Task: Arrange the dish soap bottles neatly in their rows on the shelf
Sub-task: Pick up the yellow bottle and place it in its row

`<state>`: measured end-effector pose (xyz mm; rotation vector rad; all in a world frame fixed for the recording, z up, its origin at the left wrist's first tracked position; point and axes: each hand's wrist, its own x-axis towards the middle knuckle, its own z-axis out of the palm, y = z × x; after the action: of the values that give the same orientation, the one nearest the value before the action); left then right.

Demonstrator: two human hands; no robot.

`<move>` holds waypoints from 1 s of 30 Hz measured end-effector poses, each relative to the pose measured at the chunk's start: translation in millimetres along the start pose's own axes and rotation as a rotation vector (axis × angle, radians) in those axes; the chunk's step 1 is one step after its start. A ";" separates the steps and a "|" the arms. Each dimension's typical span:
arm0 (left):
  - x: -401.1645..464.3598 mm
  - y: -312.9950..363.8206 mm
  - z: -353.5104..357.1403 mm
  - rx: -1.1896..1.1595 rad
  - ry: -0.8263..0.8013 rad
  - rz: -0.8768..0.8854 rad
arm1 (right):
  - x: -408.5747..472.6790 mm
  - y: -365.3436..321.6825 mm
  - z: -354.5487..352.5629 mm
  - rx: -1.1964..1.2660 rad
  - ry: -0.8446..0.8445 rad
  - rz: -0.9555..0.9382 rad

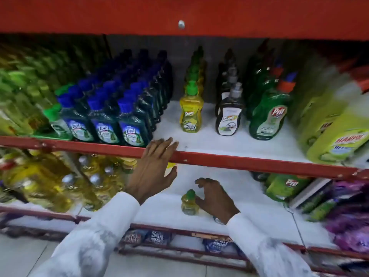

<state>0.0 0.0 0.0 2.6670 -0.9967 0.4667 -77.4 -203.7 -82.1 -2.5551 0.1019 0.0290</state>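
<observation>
Right hand (214,197) open, fingers curled just beside small yellow bottle (188,202) alone on lower shelf (159,214), at 6 o'clock. Left hand (154,166) flat and open on red shelf edge (239,159). Grip body low, lift upright toward yellow row (191,114) at 12 o'clock.

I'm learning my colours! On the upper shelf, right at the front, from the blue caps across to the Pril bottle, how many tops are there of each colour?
Blue caps: 3
Green cap: 1
Grey pump: 1
Orange cap: 1
Total: 6
</observation>
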 end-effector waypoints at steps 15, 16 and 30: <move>-2.1 -13.1 7.1 -0.061 0.017 0.083 | 0.4 -38.0 -30.7 0.155 0.070 0.029; -2.7 -15.4 7.3 -0.073 0.026 0.080 | -5.5 -47.8 -50.9 0.201 0.108 0.008; -11.7 -8.6 15.0 -0.154 0.119 -0.046 | 13.1 -170.1 -234.7 0.221 0.413 -0.136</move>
<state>0.5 8.1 -19.3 2.4887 -0.8970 0.5113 -51.2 -192.8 206.7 -2.3055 0.0835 -0.5341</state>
